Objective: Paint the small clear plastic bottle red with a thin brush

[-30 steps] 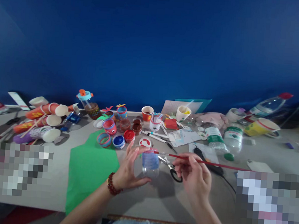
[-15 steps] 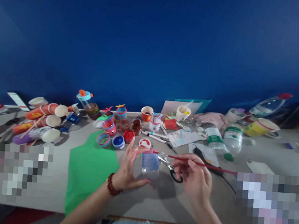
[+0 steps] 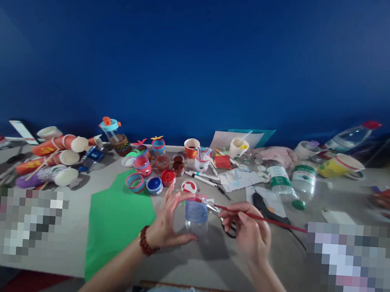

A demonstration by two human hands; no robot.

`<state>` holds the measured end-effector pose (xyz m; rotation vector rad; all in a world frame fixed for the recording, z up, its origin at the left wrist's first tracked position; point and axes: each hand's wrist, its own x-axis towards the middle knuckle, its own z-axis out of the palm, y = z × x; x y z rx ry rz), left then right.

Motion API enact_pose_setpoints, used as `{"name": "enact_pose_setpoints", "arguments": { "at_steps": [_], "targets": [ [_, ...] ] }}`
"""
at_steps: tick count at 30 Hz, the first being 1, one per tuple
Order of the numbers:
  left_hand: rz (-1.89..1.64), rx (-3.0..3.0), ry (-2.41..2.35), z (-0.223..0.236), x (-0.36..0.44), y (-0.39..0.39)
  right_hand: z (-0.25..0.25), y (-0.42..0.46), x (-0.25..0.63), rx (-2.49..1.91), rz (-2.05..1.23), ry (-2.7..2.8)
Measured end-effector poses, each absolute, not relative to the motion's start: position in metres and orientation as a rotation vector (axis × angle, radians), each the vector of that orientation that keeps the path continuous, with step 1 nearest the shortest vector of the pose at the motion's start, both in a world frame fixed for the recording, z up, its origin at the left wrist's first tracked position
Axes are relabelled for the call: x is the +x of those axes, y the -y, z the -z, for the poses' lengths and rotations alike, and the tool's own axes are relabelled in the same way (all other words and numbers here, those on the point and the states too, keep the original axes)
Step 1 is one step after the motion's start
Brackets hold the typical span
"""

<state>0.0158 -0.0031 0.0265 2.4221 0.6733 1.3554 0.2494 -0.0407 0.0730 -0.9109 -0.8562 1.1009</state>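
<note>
A person's bare hands work apart above a gray tabletop (image 3: 180, 265). The left hand (image 3: 163, 224), wearing a beaded bracelet (image 3: 145, 240), grips a clear plastic cup (image 3: 197, 212) between thumb below and fingers above; the cup stands upright in front of the body, its side banded in blue paint, its rim reddish. The right hand (image 3: 251, 230) pinches a red-handled paintbrush (image 3: 286, 225), bristles at the cup's rim. Scissors (image 3: 233, 235) lie partly behind the right hand, and a green sheet (image 3: 119, 221) lies left. Beyond are open jars of blue paint (image 3: 154, 184) and red paint (image 3: 168, 177). A blue wall (image 3: 200, 66) rises behind.
</note>
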Motion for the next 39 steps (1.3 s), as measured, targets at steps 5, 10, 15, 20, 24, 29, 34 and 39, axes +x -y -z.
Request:
{"name": "enact_pose_setpoints", "arguments": {
  "at_steps": [5, 10, 15, 20, 24, 29, 34, 39],
  "targets": [
    [-1.393, 2.416, -0.662, -0.023, 0.016, 0.002, -0.072, 0.039, 0.250, -0.938, -1.095, 0.843],
    [-1.411, 2.402, -0.695, -0.019, 0.014, 0.001, -0.075, 0.037, 0.257, -0.960, -1.049, 0.800],
    [-1.384, 2.420, -0.705, -0.021, 0.013, 0.002, -0.075, 0.039, 0.255, -0.951, -1.077, 0.783],
    [-1.387, 2.396, -0.642, -0.025, 0.015, 0.003, -0.072, 0.037, 0.248, -0.949, -1.117, 0.802],
    [-1.410, 2.354, -0.624, -0.024, 0.016, 0.002, -0.073, 0.035, 0.253, -0.974, -1.078, 0.815],
    [-1.387, 2.370, -0.645, -0.026, 0.013, 0.003, -0.075, 0.035, 0.259, -0.967, -1.027, 0.811],
    [-1.308, 2.409, -0.693, -0.029, 0.013, 0.003, -0.074, 0.038, 0.249, -0.959, -1.093, 0.833],
    [-1.412, 2.390, -0.617, -0.027, 0.015, 0.001, -0.071, 0.036, 0.250, -0.972, -1.090, 0.842]
  ]
}}
